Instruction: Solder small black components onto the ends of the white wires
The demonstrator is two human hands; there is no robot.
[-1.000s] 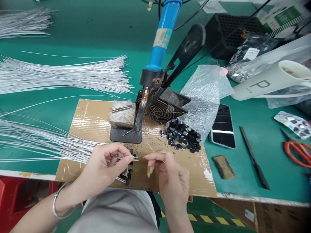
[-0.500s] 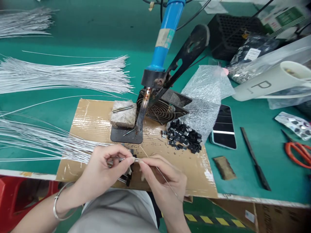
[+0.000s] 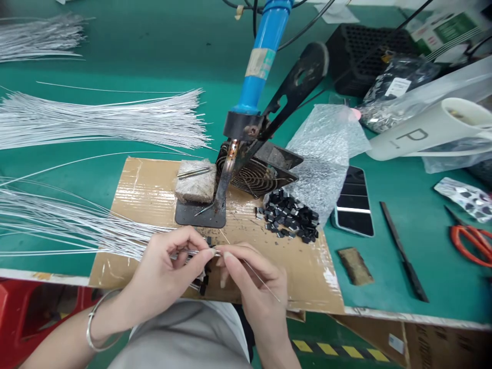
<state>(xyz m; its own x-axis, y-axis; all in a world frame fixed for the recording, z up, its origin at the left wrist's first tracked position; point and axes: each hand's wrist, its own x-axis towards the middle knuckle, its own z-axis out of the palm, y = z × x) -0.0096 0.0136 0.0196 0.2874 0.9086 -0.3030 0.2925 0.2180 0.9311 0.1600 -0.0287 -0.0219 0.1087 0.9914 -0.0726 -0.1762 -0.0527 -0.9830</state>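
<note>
My left hand (image 3: 165,271) pinches the end of a white wire between thumb and forefinger, over the front of the cardboard (image 3: 307,277). Fingertip to fingertip with it, my right hand (image 3: 255,277) is closed around a thin, stiff strand (image 3: 265,284) that slants across its fingers. What the two pinches meet on is too small to make out. A loose bundle of white wires (image 3: 96,225) runs in from the left beneath my left hand. Some wire ends with black pieces (image 3: 203,284) lie partly hidden behind its fingers.
Beyond my hands a blue soldering iron (image 3: 251,82) points down in its stand. Its tip hangs over a black pad (image 3: 184,218) beside a wrapped block (image 3: 195,187). A fan (image 3: 253,177), small black connectors (image 3: 290,215), a phone (image 3: 353,202) and scissors (image 3: 471,238) lie rightward.
My right hand has shifted slightly left and its fingers have closed in nearer the left fingertips. The thin strand has moved with it. The left hand is almost still.
</note>
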